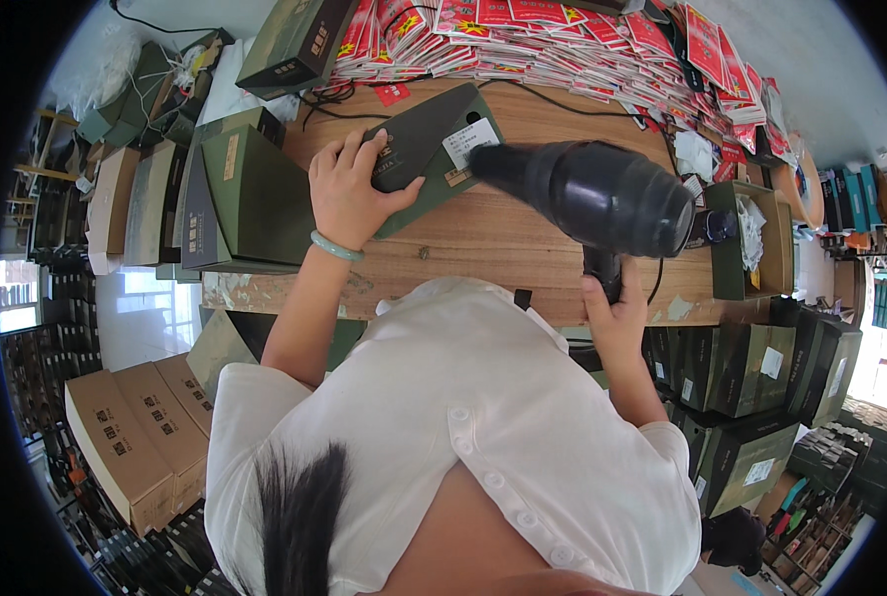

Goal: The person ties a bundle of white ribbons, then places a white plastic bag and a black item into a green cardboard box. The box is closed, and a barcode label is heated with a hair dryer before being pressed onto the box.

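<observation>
A dark green cardboard box (pixel 432 134) lies tilted on the wooden table in front of me. My left hand (pixel 349 191), with a pale green bangle on its wrist, grips the box's left end, fingers curled over the top and thumb along the near side. A white label (pixel 468 142) is stuck near the box's right end. In my right hand (pixel 616 310) is a black hair dryer (pixel 597 194), held by its handle. Its nozzle points left and overlaps the label's lower edge in view; whether it touches cannot be told.
Red-and-white printed packets (pixel 543 50) are heaped along the table's back. Green boxes (pixel 255 199) stand at the left; an open box (pixel 746 248) holding plastic wrap sits at the right. Brown cartons (pixel 131 447) are at lower left, more boxes (pixel 751 368) at lower right. Black cables cross the table (pixel 553 288).
</observation>
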Demonstrator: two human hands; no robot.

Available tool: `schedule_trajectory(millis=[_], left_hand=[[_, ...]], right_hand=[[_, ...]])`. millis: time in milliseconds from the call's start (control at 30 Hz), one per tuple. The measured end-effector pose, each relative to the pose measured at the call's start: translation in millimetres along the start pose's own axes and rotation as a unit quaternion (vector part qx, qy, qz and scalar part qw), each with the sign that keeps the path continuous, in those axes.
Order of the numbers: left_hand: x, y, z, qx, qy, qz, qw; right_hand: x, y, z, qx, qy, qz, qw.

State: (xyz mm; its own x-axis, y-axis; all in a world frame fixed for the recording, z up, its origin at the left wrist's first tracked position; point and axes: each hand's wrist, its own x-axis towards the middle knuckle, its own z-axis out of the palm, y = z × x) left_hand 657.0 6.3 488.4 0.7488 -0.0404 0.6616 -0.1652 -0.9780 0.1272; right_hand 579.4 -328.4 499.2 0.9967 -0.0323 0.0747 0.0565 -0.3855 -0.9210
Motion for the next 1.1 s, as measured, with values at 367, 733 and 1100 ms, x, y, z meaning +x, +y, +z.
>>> schedule_trajectory(millis=[367,733,1100], left_hand=[[-0.6,1.2,-1.1,0.005,-0.001,-0.003,1.0],[-0.2,1.1,-4.0,0.007,-0.026,-0.012,1.0],[0.0,3.6,-6.9,0.01,-0.031,-0.014,0.999]], right_hand=[[4.2,-1.4,1.2,-0.029,-0.028,-0.004,0.999],[18.9,-22.0,13.3,-0.046,-0.005,-0.076,0.996],[30.2,-14.9,19.4,0.016,-0.031,-0.01,0.999]])
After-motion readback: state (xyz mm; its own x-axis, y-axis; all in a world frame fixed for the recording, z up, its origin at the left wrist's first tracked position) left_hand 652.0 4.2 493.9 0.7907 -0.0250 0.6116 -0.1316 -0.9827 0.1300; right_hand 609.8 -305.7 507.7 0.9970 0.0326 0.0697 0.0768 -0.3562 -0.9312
